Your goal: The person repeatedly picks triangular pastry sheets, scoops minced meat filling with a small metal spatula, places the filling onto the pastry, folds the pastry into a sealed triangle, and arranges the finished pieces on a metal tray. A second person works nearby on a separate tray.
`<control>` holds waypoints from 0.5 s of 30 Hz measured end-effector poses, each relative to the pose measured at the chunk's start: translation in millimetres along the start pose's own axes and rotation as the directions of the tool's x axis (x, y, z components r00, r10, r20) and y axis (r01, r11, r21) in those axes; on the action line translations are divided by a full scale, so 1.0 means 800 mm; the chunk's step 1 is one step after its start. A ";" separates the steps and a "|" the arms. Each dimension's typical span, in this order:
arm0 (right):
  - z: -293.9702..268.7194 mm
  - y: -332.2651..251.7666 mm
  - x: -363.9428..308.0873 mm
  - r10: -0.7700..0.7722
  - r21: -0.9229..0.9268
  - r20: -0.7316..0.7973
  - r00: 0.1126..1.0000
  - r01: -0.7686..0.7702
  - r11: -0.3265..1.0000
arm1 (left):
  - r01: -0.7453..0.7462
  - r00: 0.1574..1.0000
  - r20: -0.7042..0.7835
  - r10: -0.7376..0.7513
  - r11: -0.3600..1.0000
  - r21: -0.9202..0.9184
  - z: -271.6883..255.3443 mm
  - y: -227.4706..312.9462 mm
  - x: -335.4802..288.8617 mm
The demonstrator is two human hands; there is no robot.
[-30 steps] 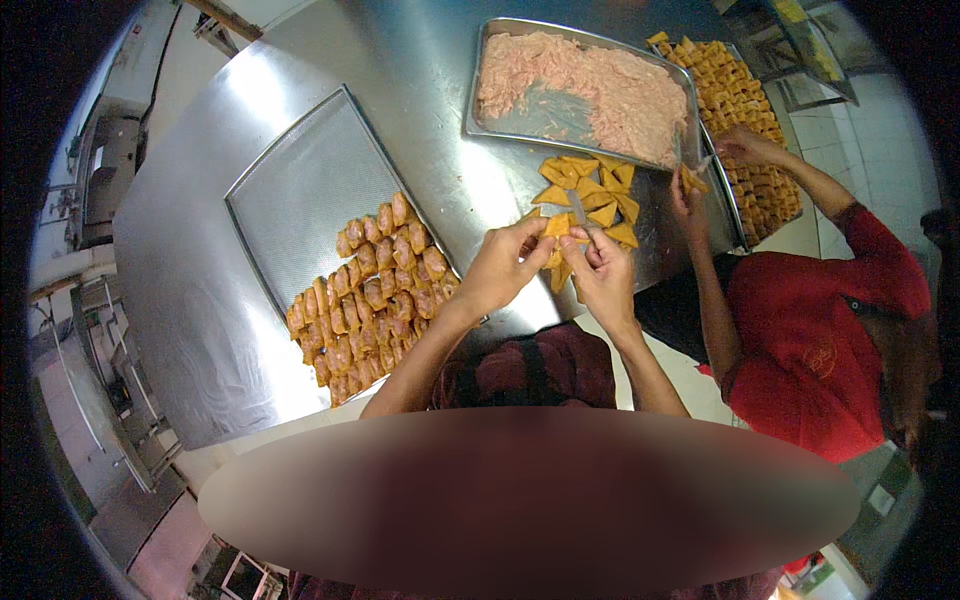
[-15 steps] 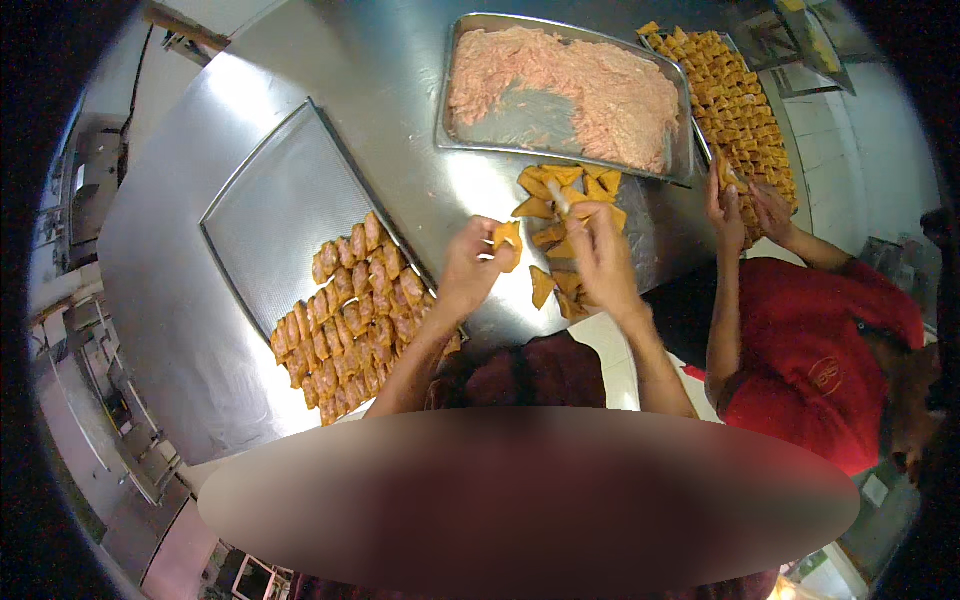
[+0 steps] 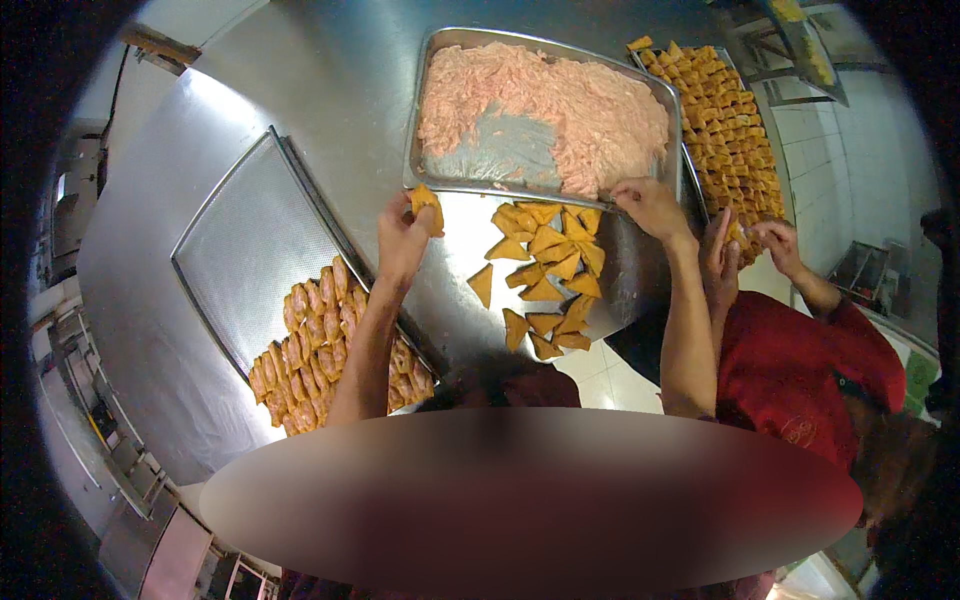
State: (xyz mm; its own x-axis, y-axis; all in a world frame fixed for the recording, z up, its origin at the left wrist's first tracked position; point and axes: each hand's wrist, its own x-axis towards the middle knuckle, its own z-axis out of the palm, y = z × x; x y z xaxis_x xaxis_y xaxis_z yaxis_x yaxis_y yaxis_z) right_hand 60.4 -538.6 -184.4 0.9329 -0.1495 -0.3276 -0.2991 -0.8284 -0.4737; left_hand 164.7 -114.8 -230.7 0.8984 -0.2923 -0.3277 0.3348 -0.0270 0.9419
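Steel worktable (image 3: 130, 290) is spanning most of the work area.
One co-worker in red (image 3: 800, 360) is working at the right. On the left, a mesh tray (image 3: 240, 240) is bearing rows of filled yellow pieces (image 3: 310, 350); toward the top, a rectangular metal pan (image 3: 510, 150) is containing pale pink paste (image 3: 600, 110), with bare metal showing in its near-left part. Densely packed pieces (image 3: 715, 115) are covering the upper right. Loose yellow triangles (image 3: 547, 240) are lying in a scattered group below the pan. The right hand (image 3: 652, 207) is reaching to the pan's near edge, fingers bent close together; whether they are gripping anything cannot be told. The left hand (image 3: 403, 240) is pinching one yellow piece (image 3: 428, 210), fingers nearly closed around it, near the pan's near-left corner.
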 end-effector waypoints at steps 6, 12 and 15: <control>-0.008 0.010 0.012 0.052 0.073 0.098 0.994 -0.059 0.996 | -0.031 0.998 -0.058 0.036 0.996 0.081 -0.002 0.008 0.012; -0.014 -0.012 0.018 -0.056 0.191 0.132 0.990 0.030 0.981 | -0.051 0.998 -0.018 0.052 0.998 0.034 -0.018 0.015 0.031; -0.023 -0.018 0.017 0.010 0.122 0.168 0.986 -0.031 0.992 | -0.025 1.000 0.015 0.025 0.999 0.031 -0.020 0.016 0.029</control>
State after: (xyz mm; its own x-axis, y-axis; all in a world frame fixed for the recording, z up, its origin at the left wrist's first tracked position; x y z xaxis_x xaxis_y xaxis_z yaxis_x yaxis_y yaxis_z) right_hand 81.3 -538.9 -167.4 0.8828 -0.0651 -0.4651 -0.3502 -0.7511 -0.5596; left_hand 194.1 -106.4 -227.1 0.9022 -0.3068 -0.3033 0.3031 -0.0497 0.9517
